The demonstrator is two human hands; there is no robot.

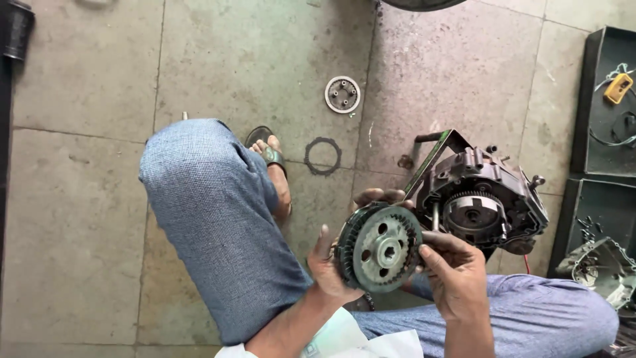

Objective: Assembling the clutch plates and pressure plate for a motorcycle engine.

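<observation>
the person squats on a tiled floor (86, 199) and holds a round clutch pack (379, 248) up in front of the knees, near the middle of the view. the left hand (331, 265) cups it from behind and below, thumb up along its left edge and fingers wrapped round the far rim, so that hand is closed on it. the right hand (457, 275) pinches its right edge between thumb and fingers, also closed on it. the pack faces the camera: a pale hub with round holes in the middle, dark toothed rings stacked round it.

just to the right and a little farther off, the engine case (493, 199) sits on the floor with its side open, a gear visible inside and a bare shaft (435, 215) standing out beside the pack. farther away on the floor lie a thin dark ring (322, 156) and, beyond it, a small round plate (342, 94); both are well apart from the hands. dark trays (599, 119) of parts stand at the far right.

the step in hand looks like checking or aligning the pack while it is off the engine. any next move calls for both hands keeping the stacked rings square, since a tilt could let them slip out of line.
</observation>
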